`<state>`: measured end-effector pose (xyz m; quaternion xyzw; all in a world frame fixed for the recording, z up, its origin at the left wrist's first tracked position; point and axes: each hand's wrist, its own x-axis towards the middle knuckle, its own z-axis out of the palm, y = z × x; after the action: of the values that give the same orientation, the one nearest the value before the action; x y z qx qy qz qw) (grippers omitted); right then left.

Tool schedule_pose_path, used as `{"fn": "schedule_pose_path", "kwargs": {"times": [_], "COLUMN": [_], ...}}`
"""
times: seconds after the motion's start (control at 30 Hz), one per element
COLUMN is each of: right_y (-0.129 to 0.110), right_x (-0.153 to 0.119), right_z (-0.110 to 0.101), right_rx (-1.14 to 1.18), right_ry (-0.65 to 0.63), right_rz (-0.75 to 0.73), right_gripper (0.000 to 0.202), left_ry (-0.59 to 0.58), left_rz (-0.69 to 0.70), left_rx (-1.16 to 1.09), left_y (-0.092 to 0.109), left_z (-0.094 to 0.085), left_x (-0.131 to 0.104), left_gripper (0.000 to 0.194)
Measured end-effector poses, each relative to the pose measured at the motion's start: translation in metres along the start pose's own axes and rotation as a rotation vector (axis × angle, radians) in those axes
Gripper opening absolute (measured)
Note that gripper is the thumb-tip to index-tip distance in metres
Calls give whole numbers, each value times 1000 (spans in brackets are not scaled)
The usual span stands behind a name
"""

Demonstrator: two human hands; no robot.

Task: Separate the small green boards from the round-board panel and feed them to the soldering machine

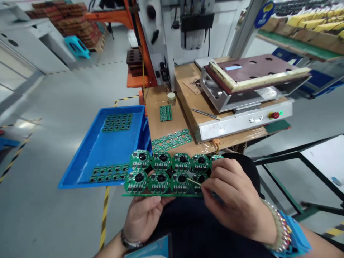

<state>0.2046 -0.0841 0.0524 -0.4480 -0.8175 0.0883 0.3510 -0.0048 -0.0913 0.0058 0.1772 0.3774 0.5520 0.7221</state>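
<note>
My left hand (145,216) grips the lower edge of a green circuit board panel (161,186), thumb in front and fingers underneath. The panel carries two rows of rounded boards, each with a black blob near its middle, and is tilted up toward me. In my right hand (231,193) a thin pale stick (194,182) is pinched between thumb and fingers. Its tip is at one of the lower-row boards; whether it touches cannot be made out. The right hand covers the panel's right end.
A blue tray (80,165) with more panels stands at the left. On the brown worktop lie another panel (172,139), a small board (166,113), a lidded jar (171,98) and tweezers (205,114). A machine with a brown fixture plate (258,68) and red button (274,115) stands right.
</note>
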Motion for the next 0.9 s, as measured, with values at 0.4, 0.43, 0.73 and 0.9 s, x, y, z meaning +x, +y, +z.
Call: {"fn": "schedule_pose_path", "kwargs": {"times": [0.4,0.43,0.73,0.9], "right_y": [-6,-6,-5,-4], "right_x": [-1,-1,0,2], "right_z": [1,1,2,0], "right_rx": [13,8,11,5], "right_ry": [-22,-23,1,5], "right_rz": [-17,-16,-16,-14], "right_gripper": [10,10,9,10], "left_ry": [-45,-47,-51,-62], "left_rz": [-9,-9,-48,-33], "left_rx": [-13,-18,-29,-21], "left_y": [0,0,-1,-1], "left_z": [4,4,0,1], "left_x": [1,0,1,0], "left_gripper": [37,39,42,40]}}
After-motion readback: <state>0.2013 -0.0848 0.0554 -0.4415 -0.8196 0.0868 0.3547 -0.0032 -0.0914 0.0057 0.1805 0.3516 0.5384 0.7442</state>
